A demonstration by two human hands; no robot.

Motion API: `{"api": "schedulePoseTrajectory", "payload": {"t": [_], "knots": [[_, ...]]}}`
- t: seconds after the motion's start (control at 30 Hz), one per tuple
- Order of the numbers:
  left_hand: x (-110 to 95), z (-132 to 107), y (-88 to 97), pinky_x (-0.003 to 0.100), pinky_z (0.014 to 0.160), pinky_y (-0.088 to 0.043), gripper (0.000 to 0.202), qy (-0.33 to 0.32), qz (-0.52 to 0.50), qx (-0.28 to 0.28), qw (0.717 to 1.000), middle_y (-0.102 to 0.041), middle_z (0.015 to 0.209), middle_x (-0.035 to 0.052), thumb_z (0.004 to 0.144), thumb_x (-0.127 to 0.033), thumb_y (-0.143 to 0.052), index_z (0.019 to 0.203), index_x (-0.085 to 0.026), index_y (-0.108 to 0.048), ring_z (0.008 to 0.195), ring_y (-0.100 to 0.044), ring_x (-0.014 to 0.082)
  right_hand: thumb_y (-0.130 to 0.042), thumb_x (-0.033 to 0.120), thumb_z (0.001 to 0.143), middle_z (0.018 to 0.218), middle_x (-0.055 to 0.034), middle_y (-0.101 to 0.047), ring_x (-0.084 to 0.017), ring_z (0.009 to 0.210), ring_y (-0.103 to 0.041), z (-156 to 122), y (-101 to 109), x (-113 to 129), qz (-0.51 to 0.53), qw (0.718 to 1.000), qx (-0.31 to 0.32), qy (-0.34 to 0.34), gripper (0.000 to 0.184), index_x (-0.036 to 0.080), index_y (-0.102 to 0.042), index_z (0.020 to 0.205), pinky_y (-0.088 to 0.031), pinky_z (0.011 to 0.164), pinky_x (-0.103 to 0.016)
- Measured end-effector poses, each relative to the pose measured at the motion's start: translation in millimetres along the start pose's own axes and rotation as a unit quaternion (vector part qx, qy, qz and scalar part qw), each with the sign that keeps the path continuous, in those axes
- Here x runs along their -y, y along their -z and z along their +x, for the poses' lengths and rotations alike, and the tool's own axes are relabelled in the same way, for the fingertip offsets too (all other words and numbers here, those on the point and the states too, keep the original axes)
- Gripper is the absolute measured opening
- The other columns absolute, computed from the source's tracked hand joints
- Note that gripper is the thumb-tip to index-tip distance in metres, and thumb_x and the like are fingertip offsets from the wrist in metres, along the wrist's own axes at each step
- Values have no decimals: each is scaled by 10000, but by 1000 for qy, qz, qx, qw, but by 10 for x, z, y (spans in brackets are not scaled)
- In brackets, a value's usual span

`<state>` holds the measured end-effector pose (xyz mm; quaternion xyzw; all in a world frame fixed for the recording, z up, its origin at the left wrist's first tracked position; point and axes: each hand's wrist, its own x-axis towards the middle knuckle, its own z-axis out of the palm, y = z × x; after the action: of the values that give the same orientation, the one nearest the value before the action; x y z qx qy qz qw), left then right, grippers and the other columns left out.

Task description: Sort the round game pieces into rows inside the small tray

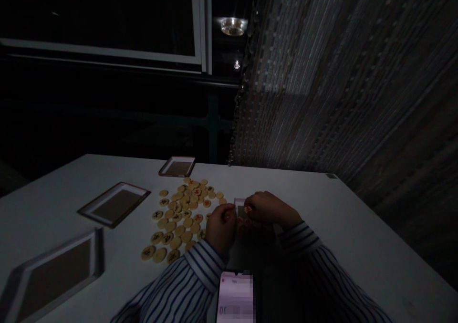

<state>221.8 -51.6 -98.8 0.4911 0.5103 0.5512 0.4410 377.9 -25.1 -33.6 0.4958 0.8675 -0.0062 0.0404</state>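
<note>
My right hand [274,209] pinches a round wooden Chinese chess piece [247,209] with a red character, over a shallow box [240,201]. Several red-marked pieces [246,222] lie inside that box, partly in shadow. At the box's left side, my left hand [221,227] is closed with thumb and forefinger together; what it holds, if anything, is hidden. Left of it spreads a loose pile of chess pieces [184,199], some showing black or red characters and others blank faces.
Three shallow open trays stand on the white table [125,170]: one at the back [177,174], one at the left [113,225] and a larger one at near left [99,251]. A lit phone [232,299] is close to me. A bead curtain [304,84] hangs behind the table's right side.
</note>
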Motion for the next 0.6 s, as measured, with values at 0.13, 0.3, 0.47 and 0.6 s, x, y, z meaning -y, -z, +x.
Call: {"api": "schedulePoseTrajectory", "payload": {"t": [0.13,0.3,0.47,0.6], "knots": [[12,-2,-4,254,600,-439,224,-15,34,7,999,-635,683,41,659,-272,-564,822,-145,-650,633,-573,151,-428,273,777,874,-96,-666,-199,788,-595,8,-10,6,-1,1000,8,-6,272,184,-656,895,-365,641,-270],[14,3,-2,262,606,-443,228,-23,65,19,997,-638,709,53,680,-263,-538,842,-141,-643,643,-578,154,-428,271,777,887,-95,-663,-195,803,-593,20,-26,0,2,1000,12,-12,273,183,-657,896,-365,659,-270],[34,14,-1,267,610,-449,224,-48,96,13,994,-634,711,48,698,-263,-519,841,-139,-637,650,-576,151,-412,310,790,884,-87,-665,-202,804,-595,13,4,-28,3,1000,28,-6,292,192,-659,892,-365,647,-269],[45,18,2,264,609,-456,216,-66,106,14,992,-638,704,44,707,-258,-510,841,-142,-634,647,-584,148,-430,278,780,928,-75,-661,-205,863,-585,0,50,-32,8,1000,27,0,281,213,-648,945,-363,687,-272]]}}
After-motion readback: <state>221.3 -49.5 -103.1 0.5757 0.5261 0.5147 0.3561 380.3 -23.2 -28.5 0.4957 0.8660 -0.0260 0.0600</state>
